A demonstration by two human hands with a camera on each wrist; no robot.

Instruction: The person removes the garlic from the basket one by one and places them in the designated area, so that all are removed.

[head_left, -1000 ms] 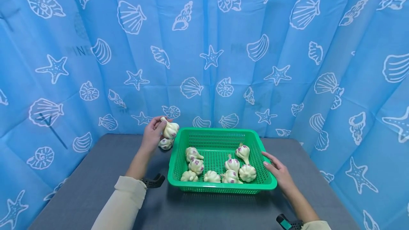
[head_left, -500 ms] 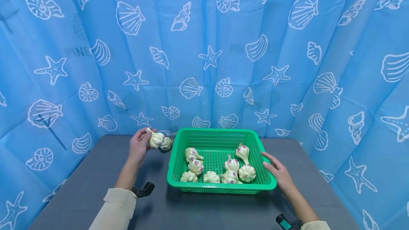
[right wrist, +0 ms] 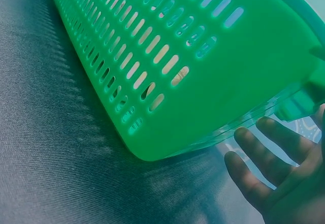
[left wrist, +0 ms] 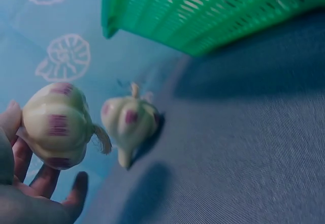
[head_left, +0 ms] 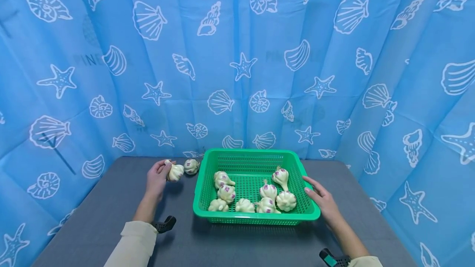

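Observation:
My left hand (head_left: 156, 179) pinches a garlic bulb (head_left: 175, 172) by its stem end, just above the table to the left of the green basket (head_left: 259, 215). In the left wrist view this bulb (left wrist: 57, 125) shows purple patches, and its shadow lies apart on the cloth. A second garlic bulb (head_left: 191, 167) rests on the table between that hand and the basket. At the basket's right rim is my right hand (head_left: 326, 203), its fingers extended along the side. The right wrist view shows straight, spread fingers (right wrist: 264, 155) beside the basket wall.
Inside the basket lie several garlic bulbs, among them one at the left (head_left: 224, 179) and one at the right (head_left: 286, 201). Grey cloth covers the table (head_left: 100, 217). A blue curtain (head_left: 237, 73) with white shell prints hangs behind.
The left hand has moved left and down with its garlic bulb, away from the basket and nearer the table. The second bulb is more fully visible. The right hand and basket stay put.

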